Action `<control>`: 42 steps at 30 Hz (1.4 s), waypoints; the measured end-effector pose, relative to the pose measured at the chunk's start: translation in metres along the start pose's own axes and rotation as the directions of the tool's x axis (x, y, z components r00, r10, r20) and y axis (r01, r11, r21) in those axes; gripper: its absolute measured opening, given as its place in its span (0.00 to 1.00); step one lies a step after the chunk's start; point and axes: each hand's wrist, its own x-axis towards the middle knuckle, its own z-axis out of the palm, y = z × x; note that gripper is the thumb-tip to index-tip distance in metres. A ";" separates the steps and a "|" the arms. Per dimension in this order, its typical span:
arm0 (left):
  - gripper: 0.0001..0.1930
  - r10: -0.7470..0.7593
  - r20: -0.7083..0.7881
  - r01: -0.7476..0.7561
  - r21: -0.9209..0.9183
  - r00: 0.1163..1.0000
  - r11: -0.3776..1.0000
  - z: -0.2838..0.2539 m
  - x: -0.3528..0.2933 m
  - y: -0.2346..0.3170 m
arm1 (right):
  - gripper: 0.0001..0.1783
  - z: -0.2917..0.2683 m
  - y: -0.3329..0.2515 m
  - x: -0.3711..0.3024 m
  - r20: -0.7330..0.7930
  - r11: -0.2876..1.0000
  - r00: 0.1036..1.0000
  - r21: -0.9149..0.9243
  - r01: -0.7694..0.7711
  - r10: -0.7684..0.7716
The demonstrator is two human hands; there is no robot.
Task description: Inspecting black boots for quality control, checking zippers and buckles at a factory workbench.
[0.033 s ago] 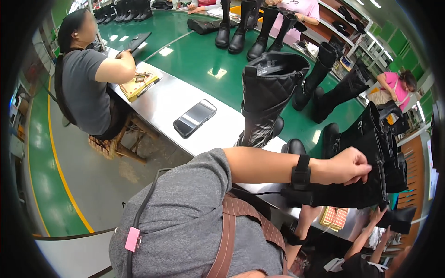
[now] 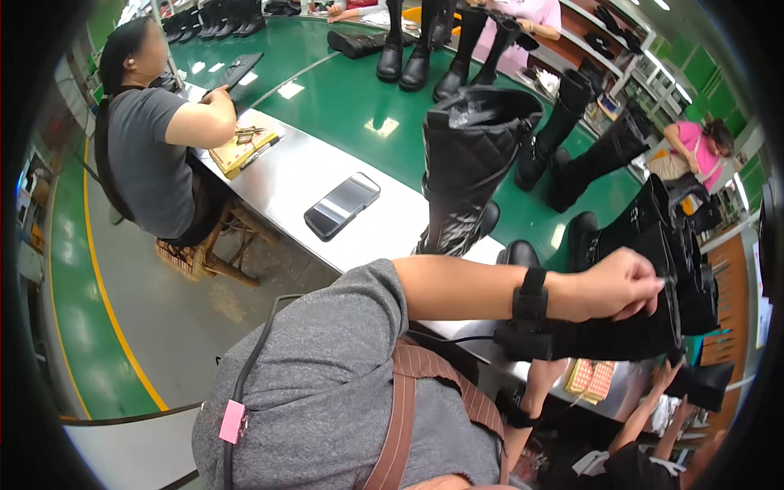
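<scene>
My left hand (image 2: 616,286) is closed in a pinch beside the edge of a tall black boot (image 2: 608,339), which lies across the near right side of the table. Whatever lies between the fingertips is too small to make out. A black strap circles the left wrist. My right forearm comes up from the lower edge, also strapped, and only the part of my right hand (image 2: 545,376) near the wrist shows below the boot; its fingers are hidden behind the shaft. To the left of these, a quilted black boot (image 2: 469,155) stands upright.
Several more black boots (image 2: 576,98) stand on the green table (image 2: 327,98). A phone (image 2: 343,206) lies on the metal edge, near a yellow box (image 2: 245,151). A seated co-worker (image 2: 155,139) is at left; another's arms (image 2: 645,408) reach in at lower right, by patterned packets (image 2: 590,380).
My left hand has shifted slightly up and to the right along the boot's edge, still pinched. The rest looks nearly the same.
</scene>
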 end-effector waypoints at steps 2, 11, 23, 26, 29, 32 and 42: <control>0.17 -0.129 -0.043 0.123 -0.129 0.991 0.984 0.007 -0.002 0.019 | 0.18 0.002 -0.003 -0.005 -0.037 0.995 0.999 -0.102 -0.007 0.003; 0.11 -0.211 0.069 0.140 0.544 0.975 0.827 -0.055 -0.095 0.026 | 0.29 -0.015 0.002 0.011 0.372 0.935 0.920 0.266 -0.235 0.126; 0.42 -0.036 -0.590 0.583 0.785 0.807 0.209 -0.153 -0.247 0.020 | 0.33 -0.015 0.007 0.006 0.462 0.952 0.842 -0.020 -0.304 0.279; 0.29 -0.137 -0.590 0.534 0.577 0.796 0.618 -0.164 -0.222 -0.009 | 0.31 0.004 -0.003 0.004 0.449 0.959 0.853 -0.027 -0.283 0.264; 0.23 -0.025 -0.648 0.515 0.582 0.762 0.630 -0.171 -0.210 -0.028 | 0.27 0.021 -0.009 0.003 0.386 0.960 0.889 0.026 -0.279 0.247; 0.19 -0.019 -0.573 0.361 0.489 0.819 0.794 -0.160 -0.202 -0.029 | 0.24 0.037 -0.013 -0.002 0.297 0.936 0.937 0.238 -0.260 0.184; 0.23 -0.236 -0.354 0.113 -0.335 0.905 0.935 -0.132 -0.180 -0.012 | 0.29 0.056 -0.036 -0.006 0.356 0.406 0.920 0.825 -0.393 0.167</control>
